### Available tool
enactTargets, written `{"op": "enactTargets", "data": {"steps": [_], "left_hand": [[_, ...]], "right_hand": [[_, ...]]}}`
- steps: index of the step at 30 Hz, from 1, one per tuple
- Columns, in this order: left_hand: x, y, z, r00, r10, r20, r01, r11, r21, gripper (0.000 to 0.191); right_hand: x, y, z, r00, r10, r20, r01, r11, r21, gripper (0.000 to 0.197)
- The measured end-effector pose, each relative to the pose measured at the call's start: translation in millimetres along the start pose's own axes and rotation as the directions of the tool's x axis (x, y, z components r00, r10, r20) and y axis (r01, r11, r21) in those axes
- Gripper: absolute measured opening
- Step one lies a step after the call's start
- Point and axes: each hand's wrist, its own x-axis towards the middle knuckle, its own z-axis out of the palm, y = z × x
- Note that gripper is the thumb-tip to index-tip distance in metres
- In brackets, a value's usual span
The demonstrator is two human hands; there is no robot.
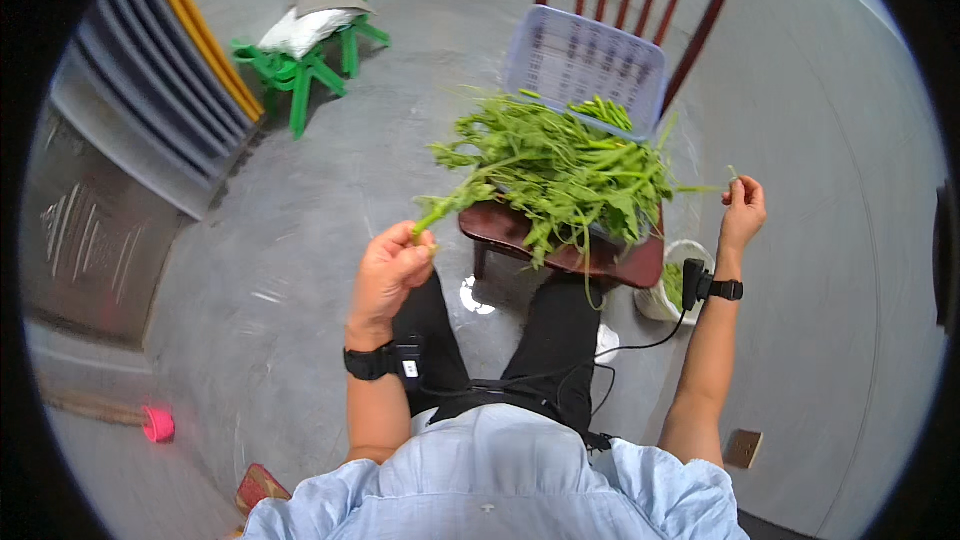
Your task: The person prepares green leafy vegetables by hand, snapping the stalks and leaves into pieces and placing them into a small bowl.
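Note:
My left hand (394,266) is closed on the thick end of a green leafy stem (457,199), whose leaves reach over the pile. Off to the right, my right hand (742,202) pinches a thin green strand (733,174) between thumb and fingertips, above the white bucket. Between the hands, a heap of leafy green vine shoots (555,165) covers most of the seat of a dark red wooden chair (499,229). A pale purple plastic basket (589,52) leans against the chair's slatted back, with short cut green stems (604,112) at its lower edge.
A white bucket (652,304) holding green scraps stands right of the chair, near the grey wall (817,255). Green plastic stools (300,82) with a white bag (307,30) on them are at the upper left. A black cable (645,346) runs from my right wrist to my lap.

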Motion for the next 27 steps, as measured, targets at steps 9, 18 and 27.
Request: {"op": "enactTargets", "data": {"steps": [9,18,27], "left_hand": [[17.3,-14.2,16.3,0.990,-0.019,-0.141,0.035,0.994,0.108,0.011],[21.6,-13.4,32.3,0.981,-0.034,-0.190,0.059,0.990,0.129,0.011],[27.1,-17.7,44.5,0.994,-0.041,-0.098,0.060,0.977,0.205,0.008]], "right_hand": [[21.5,125.1,-134.0,0.950,0.142,-0.279,-0.184,0.974,-0.129,0.009],[-11.4,307.0,-179.1,0.869,0.493,-0.053,-0.482,0.815,-0.321,0.017],[-3.7,229.8,-112.9,0.851,0.472,0.230,-0.244,0.744,-0.623,0.033]]}}
